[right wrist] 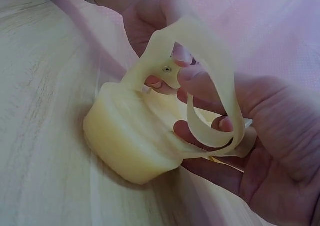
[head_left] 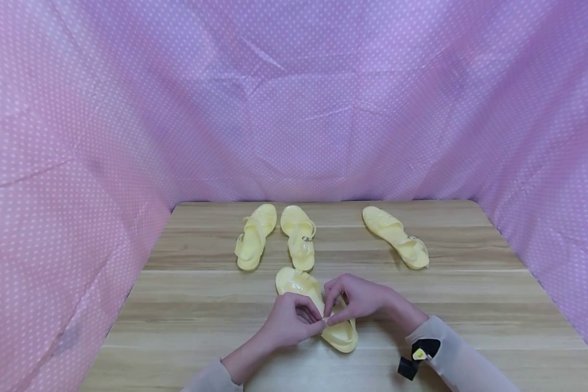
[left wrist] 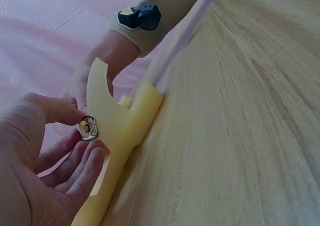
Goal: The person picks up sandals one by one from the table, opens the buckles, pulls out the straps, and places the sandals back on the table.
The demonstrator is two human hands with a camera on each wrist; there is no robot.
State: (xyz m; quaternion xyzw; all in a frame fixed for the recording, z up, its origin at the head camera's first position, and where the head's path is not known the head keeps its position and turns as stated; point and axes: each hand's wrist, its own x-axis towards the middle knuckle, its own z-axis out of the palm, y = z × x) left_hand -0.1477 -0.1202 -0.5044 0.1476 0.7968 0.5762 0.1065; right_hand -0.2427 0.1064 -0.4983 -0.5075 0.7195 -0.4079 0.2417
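Note:
A yellow jelly sandal [head_left: 340, 338] lies on the wooden table between both hands, its toe pointing away to the left. My left hand [head_left: 288, 322] pinches the small silver buckle [left wrist: 89, 128] at the sandal's side between thumb and fingers. From the other side my right hand [head_left: 359, 296] reaches over the sandal and pinches the thin ankle strap [right wrist: 227, 88], which loops up above the heel [right wrist: 125, 141]. The fingertips of both hands meet near the buckle. In the head view the fingers hide the buckle and the strap's end.
Two more yellow sandals, a left one [head_left: 256, 237] and a middle one [head_left: 299, 237], lie just beyond the hands. Another sandal [head_left: 394, 237] rests at the back right. Pink dotted cloth [head_left: 294, 120] encloses the wooden table [head_left: 201, 305]. A black device [head_left: 423, 351] is on the right sleeve.

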